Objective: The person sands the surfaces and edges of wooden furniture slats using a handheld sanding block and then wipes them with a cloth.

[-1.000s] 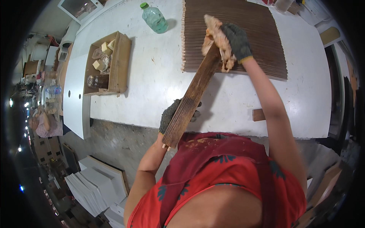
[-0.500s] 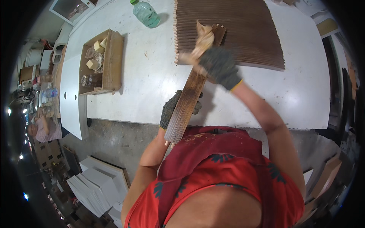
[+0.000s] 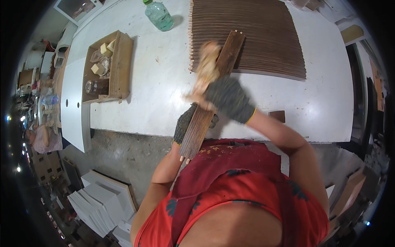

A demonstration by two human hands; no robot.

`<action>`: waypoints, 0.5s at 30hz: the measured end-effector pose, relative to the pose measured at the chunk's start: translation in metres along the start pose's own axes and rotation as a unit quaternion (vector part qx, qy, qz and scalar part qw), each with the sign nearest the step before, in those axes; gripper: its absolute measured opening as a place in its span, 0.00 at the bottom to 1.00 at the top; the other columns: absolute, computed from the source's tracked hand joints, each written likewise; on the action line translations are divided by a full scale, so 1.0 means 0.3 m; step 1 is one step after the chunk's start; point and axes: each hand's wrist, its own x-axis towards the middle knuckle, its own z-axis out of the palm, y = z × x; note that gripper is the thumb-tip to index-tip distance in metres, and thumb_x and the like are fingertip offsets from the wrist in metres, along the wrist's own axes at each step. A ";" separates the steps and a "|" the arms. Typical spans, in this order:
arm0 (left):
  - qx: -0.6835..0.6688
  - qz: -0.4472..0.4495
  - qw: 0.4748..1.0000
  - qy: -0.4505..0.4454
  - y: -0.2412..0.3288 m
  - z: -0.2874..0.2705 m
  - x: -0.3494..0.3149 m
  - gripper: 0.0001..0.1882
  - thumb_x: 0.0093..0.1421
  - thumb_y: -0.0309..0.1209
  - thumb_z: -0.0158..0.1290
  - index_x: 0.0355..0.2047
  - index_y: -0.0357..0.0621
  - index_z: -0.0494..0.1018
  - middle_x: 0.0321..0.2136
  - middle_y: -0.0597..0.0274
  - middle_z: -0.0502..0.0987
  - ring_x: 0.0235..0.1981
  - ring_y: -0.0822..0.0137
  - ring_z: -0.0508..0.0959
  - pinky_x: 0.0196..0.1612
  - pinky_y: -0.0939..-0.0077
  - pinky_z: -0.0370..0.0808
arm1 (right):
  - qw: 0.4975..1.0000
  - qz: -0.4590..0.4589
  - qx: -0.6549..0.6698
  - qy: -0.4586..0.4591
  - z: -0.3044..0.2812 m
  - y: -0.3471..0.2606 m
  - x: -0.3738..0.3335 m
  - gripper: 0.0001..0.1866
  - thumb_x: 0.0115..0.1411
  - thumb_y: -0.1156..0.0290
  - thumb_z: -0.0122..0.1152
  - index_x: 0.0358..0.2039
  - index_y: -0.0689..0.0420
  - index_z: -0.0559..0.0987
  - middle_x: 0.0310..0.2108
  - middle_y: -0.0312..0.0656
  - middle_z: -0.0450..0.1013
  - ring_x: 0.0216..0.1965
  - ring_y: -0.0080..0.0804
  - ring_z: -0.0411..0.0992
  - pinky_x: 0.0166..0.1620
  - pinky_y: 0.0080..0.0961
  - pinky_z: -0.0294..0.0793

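Observation:
A brown wooden slat [image 3: 198, 131] with small dowel pegs at both ends slants from my apron up toward the far side of the table. Gloved in dark grey, my left hand [image 3: 184, 124] is closed round it from beneath near its lower end, fingertips showing at the far edge. My right hand [image 3: 230, 99], in a matching glove with bare fingertips, presses a tan cloth [image 3: 207, 68] onto the slat's middle; both are smeared by motion. Behind the slat's upper end lies a row of similar brown slats [image 3: 251, 37], pegs along their left side.
A cardboard box [image 3: 122, 66] with pale yellow blocks and a glass jar stands on the left of the white table [image 3: 160, 82]. Beyond it is a green-capped bottle [image 3: 159, 16]. A small brown piece [image 3: 277, 116] lies at right. White panels [image 3: 96, 206] are stacked below left.
My right hand and the cloth have slid down the slat toward me. The small brown piece at right now shows beside my forearm. My left hand keeps its hold.

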 end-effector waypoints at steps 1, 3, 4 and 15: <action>-0.025 -0.010 1.000 -0.007 -0.005 -0.006 0.000 0.21 0.69 0.35 0.36 0.54 0.32 0.64 0.45 0.50 0.74 0.37 0.65 0.77 0.40 0.74 0.76 | 0.997 -0.032 -0.008 0.067 0.014 -0.051 -0.041 0.12 0.54 0.60 0.59 0.38 0.48 0.79 0.27 0.38 0.74 0.28 0.32 0.74 0.28 0.29 0.74; -0.074 -0.030 0.997 -0.019 -0.020 -0.017 -0.004 0.23 0.69 0.39 0.35 0.55 0.31 0.63 0.46 0.50 0.74 0.38 0.64 0.77 0.40 0.73 0.76 | 0.993 -0.032 0.070 0.088 0.017 -0.034 -0.036 0.11 0.54 0.60 0.60 0.36 0.48 0.79 0.29 0.37 0.75 0.31 0.31 0.74 0.31 0.29 0.74; -0.099 -0.034 0.994 -0.019 -0.028 -0.024 -0.015 0.25 0.69 0.40 0.35 0.56 0.31 0.63 0.47 0.50 0.73 0.38 0.64 0.77 0.41 0.73 0.76 | 0.988 -0.040 0.114 0.099 0.001 -0.021 -0.006 0.10 0.54 0.59 0.60 0.35 0.49 0.79 0.30 0.37 0.75 0.32 0.31 0.74 0.32 0.30 0.75; -0.179 -0.032 0.983 -0.023 -0.024 -0.030 0.000 0.31 0.68 0.47 0.35 0.57 0.30 0.59 0.47 0.42 0.71 0.37 0.59 0.77 0.37 0.71 0.76 | 0.925 0.330 -0.188 -0.003 -0.021 0.760 0.121 0.16 0.58 0.63 0.53 0.44 0.53 0.79 0.50 0.43 0.72 0.47 0.43 0.72 0.50 0.35 0.71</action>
